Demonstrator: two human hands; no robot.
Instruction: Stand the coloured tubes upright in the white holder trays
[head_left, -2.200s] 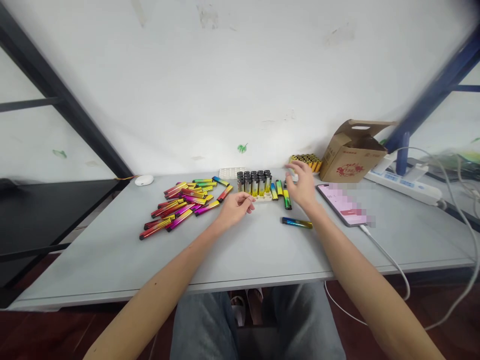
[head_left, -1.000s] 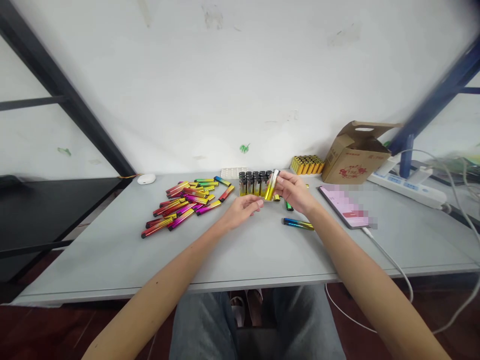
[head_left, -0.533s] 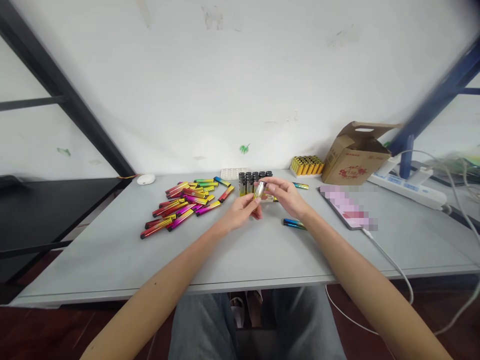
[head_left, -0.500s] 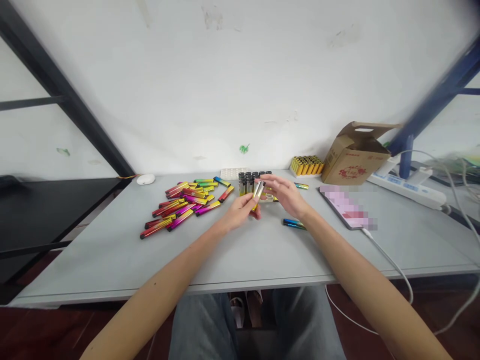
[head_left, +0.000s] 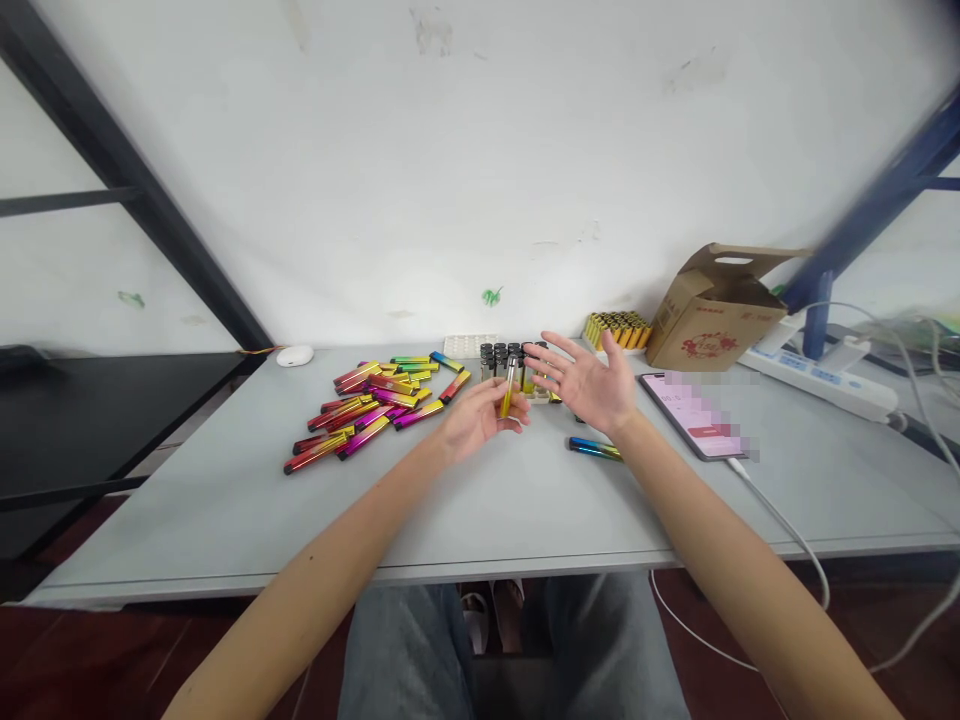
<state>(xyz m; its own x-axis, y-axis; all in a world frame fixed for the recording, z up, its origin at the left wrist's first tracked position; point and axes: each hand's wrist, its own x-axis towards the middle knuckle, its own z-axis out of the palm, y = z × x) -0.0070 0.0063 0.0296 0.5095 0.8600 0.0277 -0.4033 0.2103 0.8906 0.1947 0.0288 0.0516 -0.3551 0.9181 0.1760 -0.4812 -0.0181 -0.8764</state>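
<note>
My left hand is closed on a slim shiny gold tube, held nearly upright between thumb and fingers, its silvery end up. To its right, my right hand is open, fingers spread and palm showing, with nothing in it. Just behind both hands stand rows of black-topped cylinders, partly hidden by my hands. A blue-green metallic stick lies below my right hand. On the left is a loose pile of glossy red, yellow and purple sticks with dark ends.
A white holed tray lies by the wall. Farther right are a tray of yellow cylinders and an open cardboard box. A phone on a white cable, a power strip and a white case also rest on the table.
My right hand has moved away from the gold tube to the right and opened out. The tube stays in my left hand, now turned more upright.
</note>
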